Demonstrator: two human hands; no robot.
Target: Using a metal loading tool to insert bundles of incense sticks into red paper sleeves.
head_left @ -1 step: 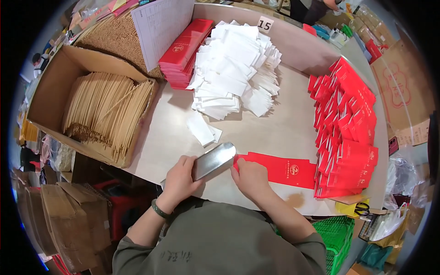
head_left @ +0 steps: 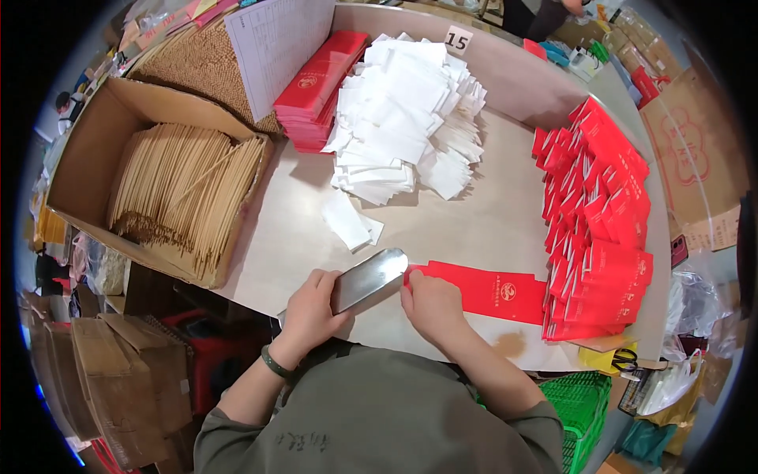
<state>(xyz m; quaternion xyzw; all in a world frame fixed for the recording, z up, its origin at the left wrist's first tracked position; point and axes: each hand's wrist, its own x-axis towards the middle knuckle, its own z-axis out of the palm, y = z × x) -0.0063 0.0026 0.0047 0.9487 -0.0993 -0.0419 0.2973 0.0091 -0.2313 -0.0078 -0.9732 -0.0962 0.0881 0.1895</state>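
My left hand (head_left: pixel 313 306) is closed around a shiny metal trough (head_left: pixel 368 282), a long channel with a rounded end that points up and to the right. Just beside that end, my right hand (head_left: pixel 436 302) pinches the left edge of a flat red paper sleeve (head_left: pixel 496 295) printed with a gold emblem. The sleeve lies on the table (head_left: pixel 284 229), its right end against a heap of filled red sleeves (head_left: pixel 592 229). Beyond the trough lie a few loose white paper packets (head_left: pixel 346 220), apart from both hands.
A large pile of white packets (head_left: pixel 403 110) stands at the back, next to stacked red sleeves (head_left: pixel 320 79). On the left, a cardboard box (head_left: pixel 75 170) holds many thin wooden sticks (head_left: pixel 170 178). Black-handled scissors (head_left: pixel 624 360) lie at the right front edge, above a green basket (head_left: pixel 580 415).
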